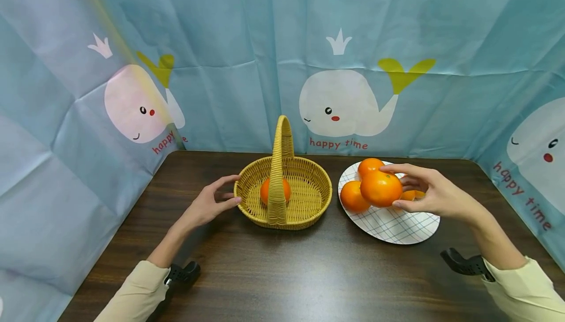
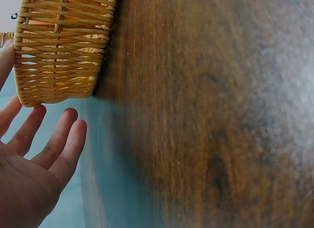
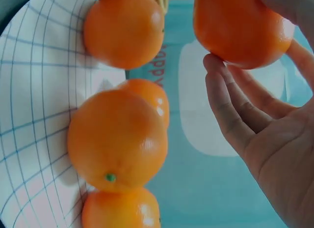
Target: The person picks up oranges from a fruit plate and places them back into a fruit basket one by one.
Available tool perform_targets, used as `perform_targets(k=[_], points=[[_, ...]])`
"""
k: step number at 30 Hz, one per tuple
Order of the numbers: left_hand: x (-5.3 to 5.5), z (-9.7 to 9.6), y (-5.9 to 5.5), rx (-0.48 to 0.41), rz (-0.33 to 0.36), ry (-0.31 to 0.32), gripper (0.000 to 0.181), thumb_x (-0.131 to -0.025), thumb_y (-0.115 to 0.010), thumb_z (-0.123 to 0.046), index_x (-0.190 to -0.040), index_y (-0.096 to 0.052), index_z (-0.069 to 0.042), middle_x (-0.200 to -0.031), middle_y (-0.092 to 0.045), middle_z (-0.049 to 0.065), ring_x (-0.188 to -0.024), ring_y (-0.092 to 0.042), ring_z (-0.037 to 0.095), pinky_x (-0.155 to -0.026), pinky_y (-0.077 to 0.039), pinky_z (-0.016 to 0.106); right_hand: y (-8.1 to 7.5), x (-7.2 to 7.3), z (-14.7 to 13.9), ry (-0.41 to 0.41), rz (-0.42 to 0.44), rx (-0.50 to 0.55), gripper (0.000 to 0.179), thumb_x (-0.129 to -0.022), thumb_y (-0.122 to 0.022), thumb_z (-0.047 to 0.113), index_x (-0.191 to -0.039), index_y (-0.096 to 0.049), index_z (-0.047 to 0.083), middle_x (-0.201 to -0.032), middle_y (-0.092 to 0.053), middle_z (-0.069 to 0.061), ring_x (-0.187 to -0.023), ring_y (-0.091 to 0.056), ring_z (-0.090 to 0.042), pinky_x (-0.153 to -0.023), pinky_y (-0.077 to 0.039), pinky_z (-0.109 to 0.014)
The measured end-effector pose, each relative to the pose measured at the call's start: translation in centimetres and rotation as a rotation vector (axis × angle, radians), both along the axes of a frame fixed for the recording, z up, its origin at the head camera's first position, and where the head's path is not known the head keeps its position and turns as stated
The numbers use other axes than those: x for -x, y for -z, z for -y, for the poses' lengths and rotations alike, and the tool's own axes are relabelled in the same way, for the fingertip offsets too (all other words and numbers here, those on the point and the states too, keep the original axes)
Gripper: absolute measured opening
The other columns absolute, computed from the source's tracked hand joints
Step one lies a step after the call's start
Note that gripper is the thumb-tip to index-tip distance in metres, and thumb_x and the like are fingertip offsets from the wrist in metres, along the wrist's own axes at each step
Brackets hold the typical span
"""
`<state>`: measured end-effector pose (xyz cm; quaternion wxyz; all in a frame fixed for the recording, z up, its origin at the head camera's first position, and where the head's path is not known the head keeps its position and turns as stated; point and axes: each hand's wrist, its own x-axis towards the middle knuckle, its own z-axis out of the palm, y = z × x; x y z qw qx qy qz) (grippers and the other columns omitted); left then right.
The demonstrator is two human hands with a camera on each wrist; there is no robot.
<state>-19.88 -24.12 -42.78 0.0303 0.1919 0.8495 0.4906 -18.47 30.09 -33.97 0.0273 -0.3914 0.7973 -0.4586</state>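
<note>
My right hand (image 1: 434,189) holds an orange (image 1: 381,189) between thumb and fingertips, raised over the plate (image 1: 399,233). In the right wrist view the held orange (image 3: 240,29) is at the top, partly out of frame. Several more oranges (image 3: 117,139) lie on the white, blue-checked plate, partly covered by the hand in the head view. My left hand (image 1: 212,201) touches the left end of a yellow wicker basket (image 1: 309,214), its fingers loosely spread at the rim. Inside the basket sits one orange (image 1: 284,190), partly behind the tall handle (image 1: 277,174).
A dark wooden table (image 1: 300,273) bears the basket and, to its right, the plate. Behind and at both sides hangs a light blue curtain (image 1: 229,106) printed with whales. Each wrist wears a black strap (image 1: 468,264).
</note>
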Motion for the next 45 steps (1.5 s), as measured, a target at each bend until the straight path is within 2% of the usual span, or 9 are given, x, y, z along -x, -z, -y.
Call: perform_targets(k=[6, 9, 13, 17, 20, 24, 30, 42, 45], points=[[0.0, 0.0, 0.0, -0.003, -0.001, 0.001, 0.061, -0.097, -0.073, -0.016, -0.15, -0.047, -0.006, -0.152, -0.043, 0.019, -0.117, -0.063, 0.039, -0.088, -0.057, 0.04, 0.2, 0.5, 1.4, -0.01, -0.004, 0.023, 0.074, -0.077, -0.082, -0.014, -0.144, -0.054, 0.002, -0.139, -0.055, -0.011, -0.099, -0.069, -0.025, -0.086, -0.057, -0.03], [0.1, 0.0, -0.1, -0.005, 0.0, 0.0, 0.061, -0.097, -0.073, -0.016, -0.15, -0.047, -0.006, -0.152, -0.043, 0.019, -0.117, -0.063, 0.039, -0.088, -0.057, 0.041, 0.4, 0.9, 2.0, 0.002, -0.014, 0.013, 0.072, -0.078, -0.084, -0.008, -0.143, -0.056, 0.005, -0.139, -0.056, -0.009, -0.101, -0.068, -0.025, -0.088, -0.056, -0.029], [0.0, 0.0, -0.1, 0.0, 0.003, -0.004, 0.061, -0.096, -0.074, -0.016, -0.15, -0.047, -0.007, -0.152, -0.044, 0.019, -0.116, -0.063, 0.039, -0.088, -0.057, 0.041, 0.5, 1.4, 2.9, 0.003, 0.013, -0.004, 0.071, -0.08, -0.085, -0.003, -0.144, -0.056, 0.009, -0.142, -0.055, -0.007, -0.102, -0.067, -0.026, -0.091, -0.055, -0.03], [0.0, -0.1, -0.1, 0.002, 0.003, -0.006, 0.061, -0.096, -0.074, -0.017, -0.15, -0.047, -0.006, -0.152, -0.044, 0.019, -0.116, -0.063, 0.039, -0.088, -0.057, 0.042, 0.7, 1.9, 4.1, -0.028, 0.047, 0.004, 0.07, -0.083, -0.083, -0.003, -0.145, -0.055, 0.009, -0.144, -0.053, -0.008, -0.103, -0.068, -0.028, -0.087, -0.057, -0.036], [0.0, -0.1, -0.1, 0.002, 0.0, -0.005, 0.06, -0.097, -0.074, -0.016, -0.15, -0.048, -0.006, -0.152, -0.044, 0.019, -0.116, -0.063, 0.04, -0.088, -0.057, 0.042, 0.9, 2.4, 5.0, -0.046, 0.021, 0.009, 0.07, -0.082, -0.083, -0.004, -0.145, -0.055, 0.009, -0.143, -0.053, -0.008, -0.101, -0.068, -0.026, -0.082, -0.059, -0.04], [0.0, -0.1, -0.1, -0.003, -0.003, -0.003, 0.06, -0.096, -0.074, -0.016, -0.15, -0.048, -0.006, -0.152, -0.044, 0.019, -0.116, -0.063, 0.04, -0.088, -0.057, 0.041, 1.1, 2.8, 6.1, -0.059, 0.01, 0.021, 0.071, -0.081, -0.085, -0.003, -0.145, -0.056, 0.008, -0.141, -0.054, -0.008, -0.1, -0.068, -0.025, -0.083, -0.059, -0.04], [0.1, 0.0, 0.0, -0.003, 0.003, 0.001, 0.06, -0.096, -0.074, -0.015, -0.15, -0.048, -0.006, -0.152, -0.044, 0.019, -0.116, -0.063, 0.04, -0.088, -0.057, 0.041, 1.7, 3.2, 7.7, -0.072, 0.08, 0.039, 0.07, -0.082, -0.085, 0.0, -0.145, -0.056, 0.01, -0.143, -0.053, -0.007, -0.103, -0.068, -0.028, -0.09, -0.056, -0.039], [-0.1, 0.0, -0.1, -0.004, 0.011, -0.001, 0.06, -0.097, -0.073, -0.016, -0.15, -0.047, -0.006, -0.152, -0.043, 0.019, -0.117, -0.062, 0.04, -0.089, -0.057, 0.042, 2.5, 3.8, 10.5, -0.036, 0.092, 0.007, 0.067, -0.083, -0.087, 0.011, -0.143, -0.06, 0.019, -0.141, -0.056, 0.001, -0.105, -0.065, -0.028, -0.09, -0.056, -0.046], [-0.1, 0.0, -0.1, -0.01, 0.015, 0.002, 0.06, -0.097, -0.073, -0.016, -0.15, -0.047, -0.006, -0.152, -0.043, 0.019, -0.118, -0.062, 0.04, -0.089, -0.057, 0.041, 2.6, 4.0, 11.0, -0.032, 0.085, 0.001, 0.068, -0.082, -0.088, 0.012, -0.143, -0.06, 0.018, -0.14, -0.056, -0.001, -0.105, -0.067, -0.025, -0.089, -0.056, -0.048]])
